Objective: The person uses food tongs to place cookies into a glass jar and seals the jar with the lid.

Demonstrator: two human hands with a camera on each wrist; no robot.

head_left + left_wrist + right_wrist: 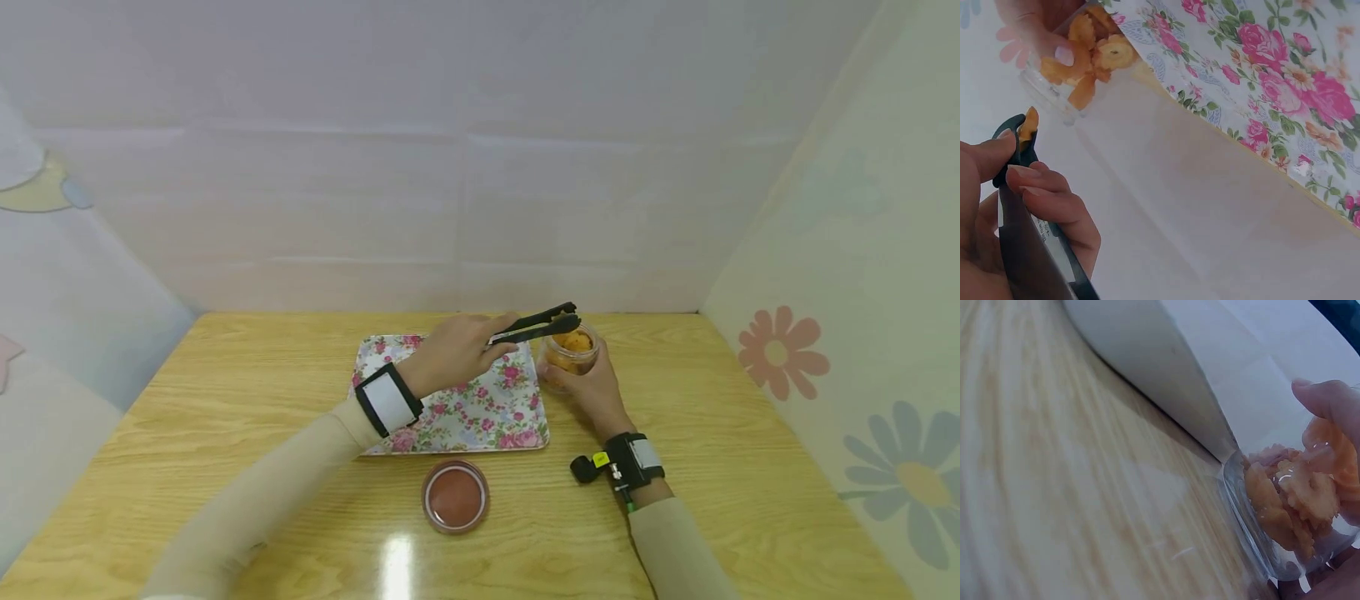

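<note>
Pinching black tongs in left hand, tips closed on an orange piece above the jar at frame centre-right; right hand wraps the jar. Risk: a loosened squeeze drops the piece onto the table.

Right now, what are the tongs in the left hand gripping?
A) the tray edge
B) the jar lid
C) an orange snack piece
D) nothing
C: in the left wrist view the black tongs pinch a small orange piece near the jar.
</note>
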